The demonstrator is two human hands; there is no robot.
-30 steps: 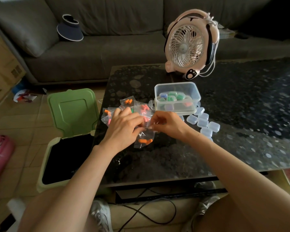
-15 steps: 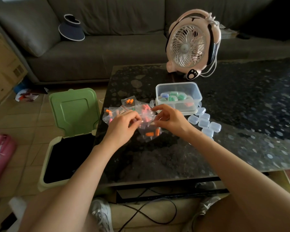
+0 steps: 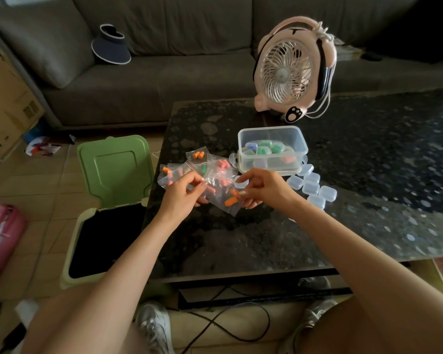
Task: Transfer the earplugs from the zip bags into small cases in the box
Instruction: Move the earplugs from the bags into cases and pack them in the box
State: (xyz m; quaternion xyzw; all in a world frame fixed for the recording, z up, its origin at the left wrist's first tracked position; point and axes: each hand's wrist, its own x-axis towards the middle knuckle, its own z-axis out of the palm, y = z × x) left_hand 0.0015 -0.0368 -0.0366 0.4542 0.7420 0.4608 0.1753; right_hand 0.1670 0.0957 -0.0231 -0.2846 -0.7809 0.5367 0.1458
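A clear zip bag [image 3: 224,200] with orange earplugs hangs just above the dark table between my hands. My left hand [image 3: 183,191] pinches its left edge and my right hand [image 3: 260,189] pinches its right side near the earplugs. Behind it lies a pile of more zip bags [image 3: 197,166] holding orange, pink and green earplugs. The clear plastic box [image 3: 271,149] stands behind my right hand, with several filled small cases inside. A cluster of empty clear small cases [image 3: 313,187] lies to the right of the box.
A pink desk fan [image 3: 293,70] stands at the table's far edge. An open green-lidded bin [image 3: 105,208] sits on the floor left of the table. A grey sofa [image 3: 164,60] with a dark visor lies beyond. Cables run under the table.
Both hands have lifted the bag with orange earplugs off the pile and drawn it slightly toward me. The right hand's grip shifted lower onto the bag.
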